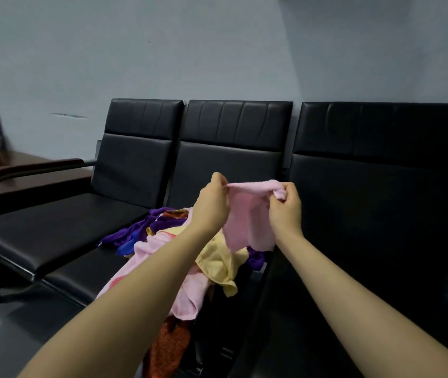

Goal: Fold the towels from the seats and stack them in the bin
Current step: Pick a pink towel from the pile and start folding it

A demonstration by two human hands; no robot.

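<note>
Above towel pile (211,257): pink towel (247,214) stretched between left hand (211,203), right hand (285,205) grips.

Both hands are raised above the middle seat (86,271) of a row of black seats, the left hand (211,203) and the right hand (285,205) each pinching a top corner of a pink towel (247,216) that hangs between them. Beneath lies a heap of towels (190,257) in purple, yellow, pink and orange, spilling over the seat's front edge.
</note>
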